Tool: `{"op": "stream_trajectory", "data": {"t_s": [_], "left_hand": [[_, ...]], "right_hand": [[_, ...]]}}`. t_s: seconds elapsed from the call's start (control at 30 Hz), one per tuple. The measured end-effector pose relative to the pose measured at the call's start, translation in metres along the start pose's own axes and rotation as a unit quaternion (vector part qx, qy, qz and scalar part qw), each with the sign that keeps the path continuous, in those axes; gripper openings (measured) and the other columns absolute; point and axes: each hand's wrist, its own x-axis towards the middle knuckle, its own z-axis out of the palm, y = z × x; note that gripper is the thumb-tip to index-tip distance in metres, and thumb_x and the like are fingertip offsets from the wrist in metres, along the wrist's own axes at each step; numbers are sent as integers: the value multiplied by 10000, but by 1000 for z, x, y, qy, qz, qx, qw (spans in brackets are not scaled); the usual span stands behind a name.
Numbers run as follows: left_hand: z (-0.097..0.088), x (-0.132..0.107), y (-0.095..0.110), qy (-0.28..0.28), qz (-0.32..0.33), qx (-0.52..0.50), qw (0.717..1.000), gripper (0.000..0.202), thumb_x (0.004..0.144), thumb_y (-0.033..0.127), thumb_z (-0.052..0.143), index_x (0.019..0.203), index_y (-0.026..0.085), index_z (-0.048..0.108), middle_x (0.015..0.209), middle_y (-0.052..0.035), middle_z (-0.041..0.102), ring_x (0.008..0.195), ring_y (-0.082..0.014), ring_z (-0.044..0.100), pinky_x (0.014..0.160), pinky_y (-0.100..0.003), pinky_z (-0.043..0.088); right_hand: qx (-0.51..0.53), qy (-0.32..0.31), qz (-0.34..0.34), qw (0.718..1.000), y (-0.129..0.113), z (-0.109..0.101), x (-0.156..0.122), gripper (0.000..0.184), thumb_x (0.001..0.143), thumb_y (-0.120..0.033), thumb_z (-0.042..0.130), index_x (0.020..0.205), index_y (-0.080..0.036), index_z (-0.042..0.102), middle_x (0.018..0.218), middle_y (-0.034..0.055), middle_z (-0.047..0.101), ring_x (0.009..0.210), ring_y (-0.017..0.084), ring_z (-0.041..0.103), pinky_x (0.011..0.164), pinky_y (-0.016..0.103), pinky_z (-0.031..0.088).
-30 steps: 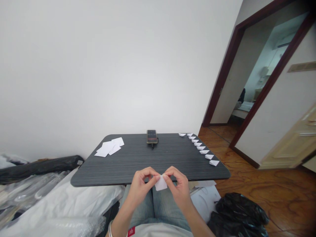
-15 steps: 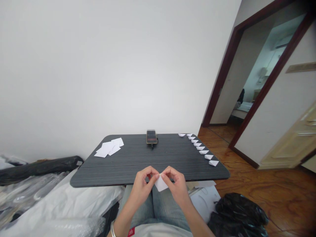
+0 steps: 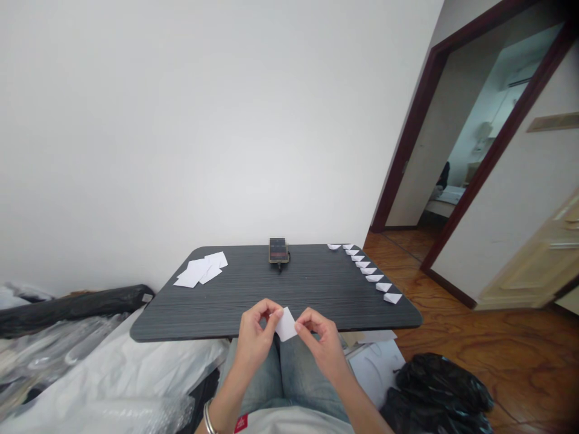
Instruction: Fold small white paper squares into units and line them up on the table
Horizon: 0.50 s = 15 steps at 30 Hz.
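Note:
Both hands hold one small white folded paper [image 3: 286, 324] over the near edge of a dark table [image 3: 253, 298]. My left hand [image 3: 256, 337] pinches its left corner with thumb and forefinger. My right hand [image 3: 322, 340] pinches its right lower edge. The paper is tilted, one corner pointing up. A loose pile of flat white paper squares [image 3: 199, 269] lies at the table's far left. A row of several small folded paper pieces [image 3: 367, 270] runs along the right edge.
A phone [image 3: 277, 250] stands at the table's far middle. Crumpled clear plastic sheeting [image 3: 90, 374] fills the floor on the left, a black plastic bag [image 3: 441, 392] lies on the wooden floor at right. An open doorway [image 3: 470, 150] is at the right.
The paper has turned and risen a little in my fingers, shifting slightly left. My hands have come slightly lower and closer together on it.

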Motion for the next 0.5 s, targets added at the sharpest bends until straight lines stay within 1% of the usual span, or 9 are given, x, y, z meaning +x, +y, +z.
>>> {"op": "stream_trajectory", "data": {"t_s": [0.17,0.27,0.33,0.4,0.5], "left_hand": [[-4,3,-5,10,-4,-10,1000,220,792,304,559,641,145,561,595,0,554,570,-131,487,557,-219,381],[-7,5,-8,29,-8,-27,999,217,793,312,559,657,144,565,594,5,549,567,-127,480,552,-214,374],[-9,6,-9,38,-11,-31,999,208,792,308,561,667,142,568,602,4,551,574,-125,477,554,-211,369],[-9,6,-10,26,-14,-25,999,204,788,301,564,663,140,572,607,1,554,579,-125,476,556,-212,365],[-6,5,-8,-14,-19,-14,1000,211,791,296,554,654,136,576,606,-1,549,572,-124,467,553,-216,358]], "right_hand": [[-3,-10,3,1000,6,-2,-2,186,805,-237,551,629,-178,552,614,-20,520,595,134,487,564,236,373],[-3,-16,12,1000,9,-3,-3,185,806,-254,558,637,-178,555,623,-14,529,618,142,497,573,238,377],[7,-10,26,1000,10,-4,-3,202,822,-284,542,649,-180,559,623,-11,533,626,145,503,575,238,381],[26,1,42,999,9,-3,-3,225,845,-324,511,682,-180,569,634,-6,545,637,148,514,576,236,389],[31,-5,42,999,7,0,-1,227,842,-346,513,705,-175,570,642,-7,548,625,141,514,561,226,384]]}}
